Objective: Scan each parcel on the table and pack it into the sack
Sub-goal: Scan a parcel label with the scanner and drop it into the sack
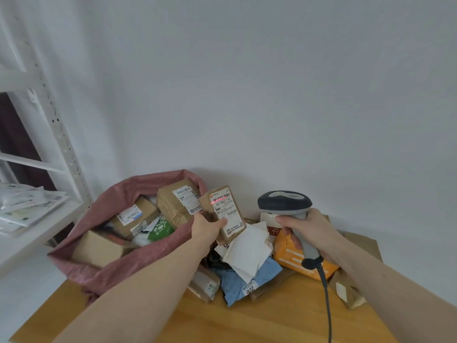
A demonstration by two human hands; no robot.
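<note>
The left hand is pinching a small box above the sack rim while the right hand is gripping the scanner, whose red line is seemingly grazing the barcode's edge, risking a misread.

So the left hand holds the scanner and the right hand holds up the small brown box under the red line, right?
Swapped: in the head view the right hand grips the scanner, and the left hand holds the small brown box under the red line.
</note>
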